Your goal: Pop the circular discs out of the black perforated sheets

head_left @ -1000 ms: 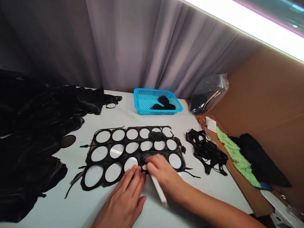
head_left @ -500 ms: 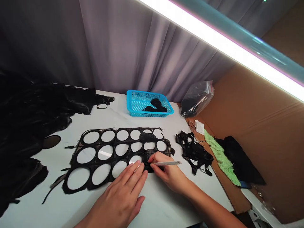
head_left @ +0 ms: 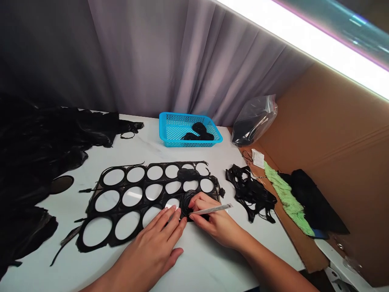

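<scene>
Now | right hand (head_left: 211,219): grip pinching stick (head_left: 214,209) | left hand (head_left: 153,245): unclenched, flat on black sheet (head_left: 118,211)

No lettering or numbers can be read.

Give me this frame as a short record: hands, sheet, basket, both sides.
Left hand: open, fingers on the black sheet
Right hand: pinching a thin pale stick over the sheet
Sheet: three rows of black-edged circles
Blue basket: holding black pieces
Left side: black heap
Right side: black scraps, green cloth, clear bag
</scene>
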Tool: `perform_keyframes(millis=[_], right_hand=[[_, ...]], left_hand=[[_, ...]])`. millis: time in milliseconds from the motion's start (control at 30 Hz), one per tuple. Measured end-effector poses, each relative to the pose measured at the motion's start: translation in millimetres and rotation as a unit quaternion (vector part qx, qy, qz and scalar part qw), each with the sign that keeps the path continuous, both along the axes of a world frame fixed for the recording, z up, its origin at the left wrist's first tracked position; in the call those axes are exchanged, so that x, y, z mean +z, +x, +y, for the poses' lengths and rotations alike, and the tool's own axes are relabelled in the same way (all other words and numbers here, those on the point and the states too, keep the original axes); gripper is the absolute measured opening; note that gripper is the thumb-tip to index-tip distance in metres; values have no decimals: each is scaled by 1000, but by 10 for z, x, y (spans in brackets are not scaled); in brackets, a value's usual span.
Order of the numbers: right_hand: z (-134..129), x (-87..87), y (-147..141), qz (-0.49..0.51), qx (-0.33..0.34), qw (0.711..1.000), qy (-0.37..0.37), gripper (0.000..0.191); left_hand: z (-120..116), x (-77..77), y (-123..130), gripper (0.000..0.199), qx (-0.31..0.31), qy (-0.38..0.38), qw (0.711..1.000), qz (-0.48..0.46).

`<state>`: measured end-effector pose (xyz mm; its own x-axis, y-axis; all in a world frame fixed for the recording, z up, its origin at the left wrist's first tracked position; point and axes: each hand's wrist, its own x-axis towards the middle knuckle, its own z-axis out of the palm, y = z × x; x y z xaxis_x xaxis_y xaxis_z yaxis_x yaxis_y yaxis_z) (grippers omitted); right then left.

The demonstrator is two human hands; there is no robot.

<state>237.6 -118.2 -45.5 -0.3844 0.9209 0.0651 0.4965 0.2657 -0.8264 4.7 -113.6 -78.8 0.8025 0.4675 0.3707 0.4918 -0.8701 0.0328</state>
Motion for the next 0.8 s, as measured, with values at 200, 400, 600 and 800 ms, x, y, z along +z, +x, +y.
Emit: perform_keyframes(millis=[200,400,600,800], right_hand=[[4,17,4,-5,6,1000,-3,16],[-21,13,12,-31,-2,1000,-1,16],[-159,-186,-148,-151,-6,980,128,12],[164,-73,239,-52,-259,960,90,20]], left_hand=[[2,-26,-5,44,-3,4,1000,21],[-4,-34,-11,44,-3,-28,1000,9],[48,6,-32,47,-22,-53,998,9],[87,-18,-53,52,-21,-29,999,20]])
